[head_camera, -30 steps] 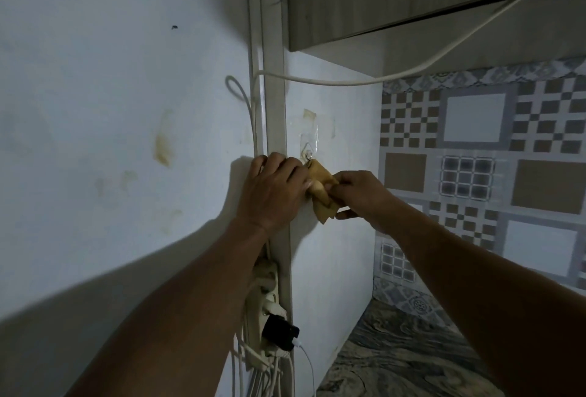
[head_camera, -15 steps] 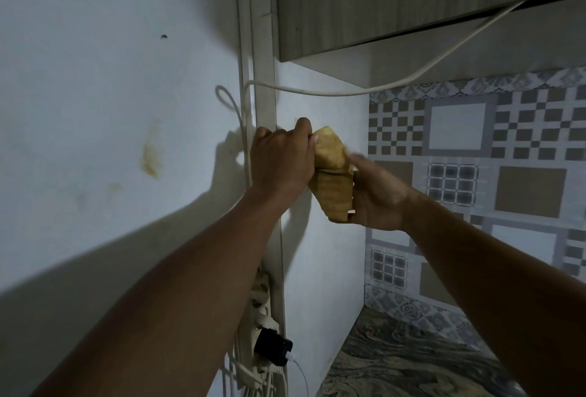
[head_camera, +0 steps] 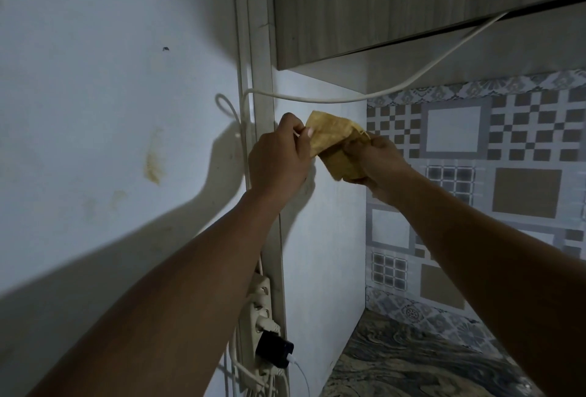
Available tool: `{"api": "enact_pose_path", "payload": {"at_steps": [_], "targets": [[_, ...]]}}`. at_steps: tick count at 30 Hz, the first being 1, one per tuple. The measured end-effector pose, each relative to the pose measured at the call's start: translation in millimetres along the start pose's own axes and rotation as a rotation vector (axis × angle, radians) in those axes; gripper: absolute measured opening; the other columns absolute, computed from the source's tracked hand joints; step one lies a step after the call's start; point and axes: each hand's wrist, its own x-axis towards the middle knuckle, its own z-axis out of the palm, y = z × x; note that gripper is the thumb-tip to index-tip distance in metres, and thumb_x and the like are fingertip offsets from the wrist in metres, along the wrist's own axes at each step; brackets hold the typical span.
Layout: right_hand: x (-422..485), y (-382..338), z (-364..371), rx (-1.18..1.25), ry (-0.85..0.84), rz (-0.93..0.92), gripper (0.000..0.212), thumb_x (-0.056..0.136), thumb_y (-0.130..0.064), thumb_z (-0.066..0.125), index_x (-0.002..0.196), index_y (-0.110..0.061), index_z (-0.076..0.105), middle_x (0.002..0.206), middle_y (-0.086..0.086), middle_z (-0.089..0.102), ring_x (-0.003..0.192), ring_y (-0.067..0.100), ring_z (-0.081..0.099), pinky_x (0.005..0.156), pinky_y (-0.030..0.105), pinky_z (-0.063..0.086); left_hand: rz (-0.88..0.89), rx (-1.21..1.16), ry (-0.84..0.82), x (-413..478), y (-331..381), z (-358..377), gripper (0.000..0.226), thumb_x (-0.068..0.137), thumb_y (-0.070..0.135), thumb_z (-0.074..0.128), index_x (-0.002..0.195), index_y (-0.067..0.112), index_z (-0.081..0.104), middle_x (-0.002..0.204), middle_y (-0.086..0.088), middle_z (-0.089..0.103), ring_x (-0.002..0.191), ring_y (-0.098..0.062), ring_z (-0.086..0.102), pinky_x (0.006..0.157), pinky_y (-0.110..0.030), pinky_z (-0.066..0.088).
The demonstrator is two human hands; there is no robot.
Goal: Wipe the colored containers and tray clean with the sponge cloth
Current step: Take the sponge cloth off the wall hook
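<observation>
A yellow-brown sponge cloth [head_camera: 334, 139] is held up against the white wall panel at chest height, folded and crumpled. My left hand [head_camera: 279, 158] pinches its left edge between thumb and fingers. My right hand [head_camera: 377, 161] grips its lower right part from below. The two hands are close together, with the cloth stretched between them. No colored containers or tray are in view.
A wooden wall cabinet [head_camera: 412, 0] hangs above. A white cable [head_camera: 317, 100] sags under it. A power strip [head_camera: 260, 311] with a black plug [head_camera: 274, 349] hangs on the white post at lower centre. Patterned tiles [head_camera: 475, 174] cover the right wall, above a marbled countertop [head_camera: 412, 365].
Both hands have lifted the cloth off the wall hook and upward. The cloth, bunched at first, is now pulled wider between the two hands. The hook is hidden now.
</observation>
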Motion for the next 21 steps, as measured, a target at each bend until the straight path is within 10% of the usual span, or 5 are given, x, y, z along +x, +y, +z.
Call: {"api": "enact_pose_path", "payload": {"at_steps": [7,11,21], "targets": [[-13.0,3.5,-33.9,0.052,-0.252,0.235,0.030,0.093,-0.019,0.067,0.120,-0.009,0.064,0.116,0.012,0.073,0.109,0.028,0.069,0.093,0.046,0.057,-0.189,-0.167,-0.032,-0.8,-5.3,-3.5,0.015,0.095,0.031,0.062,0.085,0.019,0.060,0.065,0.015,0.054,0.065,-0.014,0.057,0.059,-0.024,0.039],[-22.8,11.4,-53.8,0.121,-0.194,0.302,0.027,0.099,-0.023,0.059,0.122,-0.009,0.062,0.118,0.011,0.072,0.111,0.028,0.068,0.094,0.048,0.056,-0.360,-0.363,-0.205,-5.6,-0.6,1.4,0.016,0.092,0.032,0.068,0.086,0.017,0.067,0.076,0.001,0.066,0.068,-0.018,0.068,0.056,-0.036,0.060],[-60.0,19.9,-101.7,-0.156,-0.079,0.224,0.019,0.101,-0.020,0.054,0.115,-0.010,0.062,0.106,0.012,0.062,0.090,0.025,0.063,0.071,0.035,0.057,-0.840,-0.711,-0.660,-41.1,32.7,15.4,0.004,0.090,0.017,0.071,0.093,0.018,0.073,0.099,-0.008,0.073,0.079,-0.020,0.069,0.059,-0.028,0.055]]}}
